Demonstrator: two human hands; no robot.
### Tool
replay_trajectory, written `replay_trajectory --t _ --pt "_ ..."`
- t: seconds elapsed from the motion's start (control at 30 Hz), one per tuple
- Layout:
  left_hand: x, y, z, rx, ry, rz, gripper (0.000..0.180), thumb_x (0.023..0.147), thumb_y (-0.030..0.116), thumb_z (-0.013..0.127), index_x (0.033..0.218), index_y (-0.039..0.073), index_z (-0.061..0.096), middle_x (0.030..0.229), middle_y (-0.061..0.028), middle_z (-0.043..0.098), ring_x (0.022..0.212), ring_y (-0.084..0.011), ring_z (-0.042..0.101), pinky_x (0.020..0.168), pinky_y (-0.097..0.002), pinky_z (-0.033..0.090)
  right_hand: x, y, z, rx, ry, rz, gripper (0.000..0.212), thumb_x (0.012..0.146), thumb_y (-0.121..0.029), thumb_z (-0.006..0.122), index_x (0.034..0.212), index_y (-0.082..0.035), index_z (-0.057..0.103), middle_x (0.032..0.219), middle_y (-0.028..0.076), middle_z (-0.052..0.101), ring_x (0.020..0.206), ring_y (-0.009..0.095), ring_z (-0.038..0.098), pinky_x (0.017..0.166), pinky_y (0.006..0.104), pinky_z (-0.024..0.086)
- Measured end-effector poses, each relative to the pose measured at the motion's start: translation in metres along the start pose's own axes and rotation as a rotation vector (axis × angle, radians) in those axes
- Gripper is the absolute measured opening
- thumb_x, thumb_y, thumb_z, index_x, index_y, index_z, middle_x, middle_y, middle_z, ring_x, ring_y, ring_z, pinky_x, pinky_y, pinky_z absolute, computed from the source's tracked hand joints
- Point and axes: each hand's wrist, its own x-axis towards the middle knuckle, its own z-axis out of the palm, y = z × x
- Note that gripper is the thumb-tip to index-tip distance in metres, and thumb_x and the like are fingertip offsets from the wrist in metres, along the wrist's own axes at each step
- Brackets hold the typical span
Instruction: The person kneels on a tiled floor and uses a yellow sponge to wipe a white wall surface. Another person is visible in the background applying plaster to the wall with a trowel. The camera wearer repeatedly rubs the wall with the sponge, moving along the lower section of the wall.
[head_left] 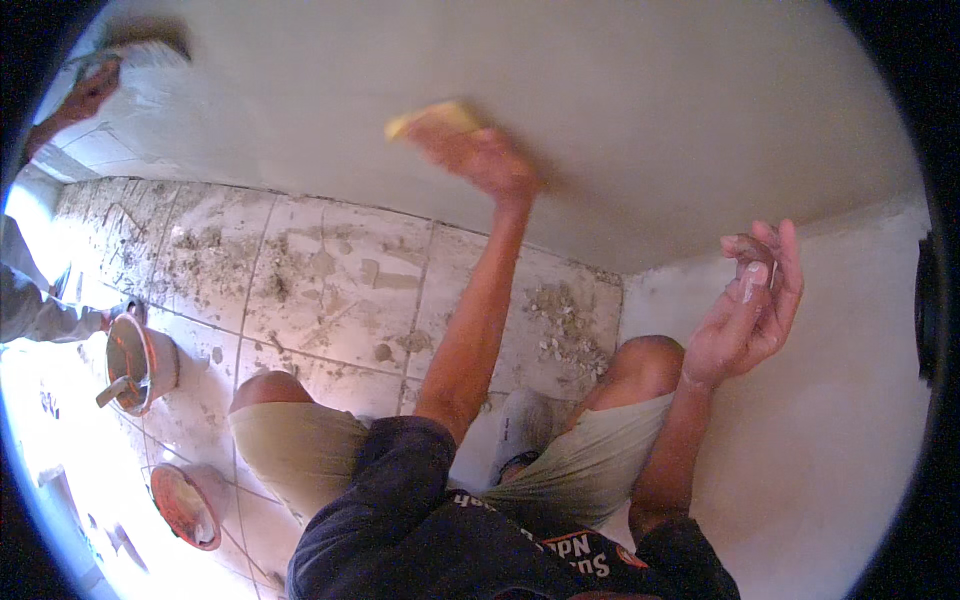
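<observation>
My left hand (475,158) is pressed against the grey plastered wall (640,110), closed on a yellow sponge (448,115). Both the hand and the sponge are slightly blurred. Raised at the right, near the corner with the paler side wall (810,420), my right hand (745,315) has loosely bent, parted fingers and pale smears on its skin. I see nothing held in it, though the bent fingers hide part of the palm.
Another person's hand (92,88) works a flat tool (150,52) on the wall at the far left. Two orange-rimmed buckets (163,360) stand at the left, one with a tool inside. Rubble (565,325) and dried mortar dirty the tiled floor (330,225).
</observation>
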Motion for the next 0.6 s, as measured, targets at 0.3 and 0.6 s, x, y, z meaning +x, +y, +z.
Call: replay_trajectory --t 0.3,0.6 --pt "-0.166 -0.026 0.017 0.997 -1.421 -0.422 0.062 0.102 0.041 0.044 0.152 0.004 0.038 0.159 -0.0193 0.036 0.148 -0.0408 0.030 0.121 -0.0529 0.024 0.007 0.016 -0.052 -0.078 0.092 -0.010 0.045 0.102 -0.011 0.047 0.141 0.011 0.045 0.126 0.024 0.062 0.098 0.026 0.064 0.094 0.0421 0.048" --pt "-0.213 -0.020 0.020 0.456 -2.047 -0.215 0.070 0.092 0.056 0.056 0.149 0.015 0.050 0.157 -0.0086 0.043 0.146 -0.0315 0.039 0.119 -0.0496 0.031 0.009 0.024 -0.071 -0.045 0.096 -0.080 0.045 0.103 -0.012 0.045 0.141 0.011 0.045 0.130 0.025 0.059 0.098 0.030 0.062 0.092 0.0426 0.048"
